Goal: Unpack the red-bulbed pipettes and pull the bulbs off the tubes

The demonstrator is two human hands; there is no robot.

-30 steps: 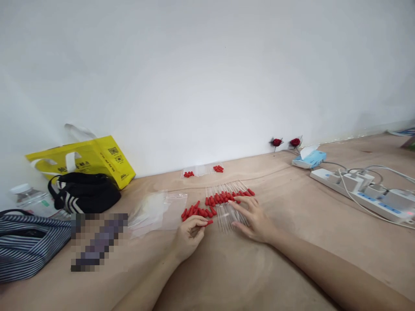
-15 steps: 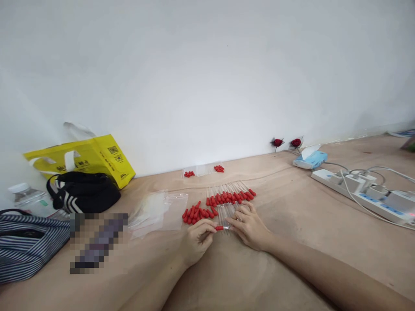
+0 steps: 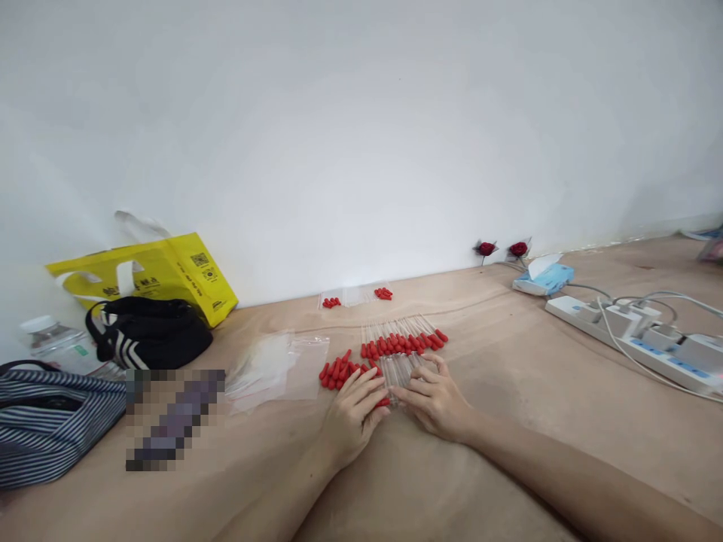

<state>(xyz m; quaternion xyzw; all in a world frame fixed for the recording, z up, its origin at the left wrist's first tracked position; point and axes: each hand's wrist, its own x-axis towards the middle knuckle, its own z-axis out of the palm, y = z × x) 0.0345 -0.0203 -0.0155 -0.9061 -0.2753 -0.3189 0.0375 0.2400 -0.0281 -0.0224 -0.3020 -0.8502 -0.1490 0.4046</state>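
My left hand (image 3: 355, 410) pinches a red rubber bulb (image 3: 382, 403) between thumb and fingers, its other fingers stretched over the edge of a loose pile of red bulbs (image 3: 337, 370). Close beside it, my right hand (image 3: 437, 399) has its fingertips closed on a clear glass dropper tube, mostly hidden by the fingers, at the bulb's right end. More bare glass tubes (image 3: 398, 367) lie side by side just beyond the hands. Farther back, a row of droppers with red bulbs (image 3: 404, 345) lies with the glass ends pointing away from me.
Clear plastic bags (image 3: 276, 369) lie at left; small bags with red bulbs (image 3: 382, 294) lie by the wall. A black pouch (image 3: 152, 335), yellow bag (image 3: 169, 271) and striped bag (image 3: 56, 425) stand far left. Right are a tissue pack (image 3: 542, 278) and a power strip (image 3: 638, 342) with cables.
My left hand has shifted slightly right and its fingers have spread forward over the bulbs. The red bulb is now closer to the right fingertips, with less glass showing between the hands.
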